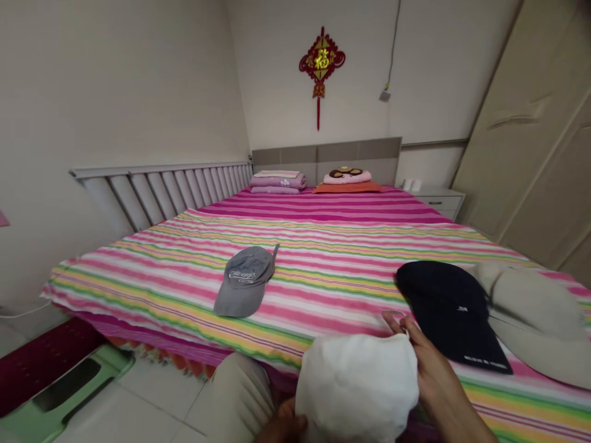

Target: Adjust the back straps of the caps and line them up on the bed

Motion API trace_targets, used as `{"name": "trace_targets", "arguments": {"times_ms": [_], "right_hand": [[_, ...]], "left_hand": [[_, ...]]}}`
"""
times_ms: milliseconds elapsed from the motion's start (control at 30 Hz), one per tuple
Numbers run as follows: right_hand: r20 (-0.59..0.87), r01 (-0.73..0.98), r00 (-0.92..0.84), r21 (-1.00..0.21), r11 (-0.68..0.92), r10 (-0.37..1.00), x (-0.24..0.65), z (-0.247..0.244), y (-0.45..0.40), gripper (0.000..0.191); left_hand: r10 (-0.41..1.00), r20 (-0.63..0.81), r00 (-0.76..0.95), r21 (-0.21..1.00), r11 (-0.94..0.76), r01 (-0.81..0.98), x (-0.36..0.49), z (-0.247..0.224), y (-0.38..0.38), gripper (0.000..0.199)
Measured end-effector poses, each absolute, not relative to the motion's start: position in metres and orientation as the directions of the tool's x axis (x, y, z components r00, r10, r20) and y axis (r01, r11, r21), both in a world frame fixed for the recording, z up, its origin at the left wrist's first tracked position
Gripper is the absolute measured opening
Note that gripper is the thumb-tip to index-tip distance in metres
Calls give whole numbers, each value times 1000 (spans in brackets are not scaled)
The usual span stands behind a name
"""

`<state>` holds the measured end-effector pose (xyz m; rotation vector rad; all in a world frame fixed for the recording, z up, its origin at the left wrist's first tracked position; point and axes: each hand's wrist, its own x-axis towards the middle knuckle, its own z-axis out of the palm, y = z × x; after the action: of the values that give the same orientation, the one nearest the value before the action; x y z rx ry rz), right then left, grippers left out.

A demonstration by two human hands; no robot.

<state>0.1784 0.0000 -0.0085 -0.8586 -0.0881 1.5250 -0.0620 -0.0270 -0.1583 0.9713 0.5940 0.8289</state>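
A white cap [355,387] is held between my two hands at the near edge of the bed. My left hand [289,424] grips its lower left side, thumb on the fabric. At the cap's right, my right hand [418,344] pinches the strap end at its back edge, fingers bent. Just right of that hand lies a black cap [443,301] with small white lettering on its brim. Partly under or against it rests a beige hat [540,314] with a wide brim. Farther left, a grey cap [247,280] with white script sits alone on the striped sheet.
The bed [323,246] has a striped cover. Folded purple bedding [277,182] and a pink pile [347,178] lie by the headboard [360,154]. A radiator [161,191] runs along the left wall. A green stool [69,394] stands low left; a nightstand [441,200] stands far right.
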Motion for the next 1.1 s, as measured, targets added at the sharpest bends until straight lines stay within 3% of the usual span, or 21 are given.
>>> {"name": "trace_targets", "arguments": {"times_ms": [133,233,333,433,700,867,1100], "right_hand": [[-428,-746,298,-662,-71,853,193,-12,4,4],[-477,-746,239,-647,-155,846,196,-20,-1,7],[-504,-786,119,-574,-228,856,195,-37,-9,17],[-532,-816,66,-515,-261,844,197,-57,-16,19],[-606,-808,113,-517,-282,787,218,-85,-27,28],[-621,-806,156,-529,-264,768,220,-87,-27,23],[-612,-809,278,-565,-163,741,231,-75,-26,24]], "left_hand": [[934,-74,348,752,282,-596,-80,-109,12,28],[981,-51,190,740,165,-652,-106,-50,63,23],[997,-18,-79,739,-40,-673,-138,3,118,18],[971,-28,-238,769,-132,-625,-171,28,156,25],[928,-291,-233,867,153,-474,-227,-18,163,32],[921,-305,-244,877,171,-448,-233,-23,169,31],[842,-356,-406,890,173,-421,-237,-38,175,24]]}}
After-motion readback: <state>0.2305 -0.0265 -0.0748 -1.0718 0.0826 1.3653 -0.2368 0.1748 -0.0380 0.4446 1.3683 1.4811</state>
